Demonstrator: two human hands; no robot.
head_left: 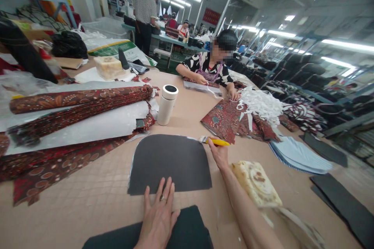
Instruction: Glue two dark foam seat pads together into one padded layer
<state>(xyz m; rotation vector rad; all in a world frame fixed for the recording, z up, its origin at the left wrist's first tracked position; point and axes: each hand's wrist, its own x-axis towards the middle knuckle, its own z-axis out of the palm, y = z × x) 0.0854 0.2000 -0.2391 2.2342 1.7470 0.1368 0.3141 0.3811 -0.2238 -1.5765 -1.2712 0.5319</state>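
A dark grey panel (171, 163) with a rounded top lies flat in front of me, a pale wet-looking line along its curved edge. My left hand (160, 212) rests spread on its lower edge, fingers apart. In my right hand (219, 155) is a paintbrush (217, 141) with a yellow handle, its bristles touching the panel's upper right edge. Nearer to me, partly under my left hand and wrist, is another dark panel (189, 227). Beside my right forearm stands a cream, glue-crusted block-like container (257, 183).
A white bottle (167, 105) stands beyond the panel. Rolled patterned fabric (82, 99) fills the left. Across the table, a co-worker (212, 62) handles white strips (260, 105) and patterned pieces (223, 118). Light blue sheets (300, 155) and dark pieces (344, 202) lie at right.
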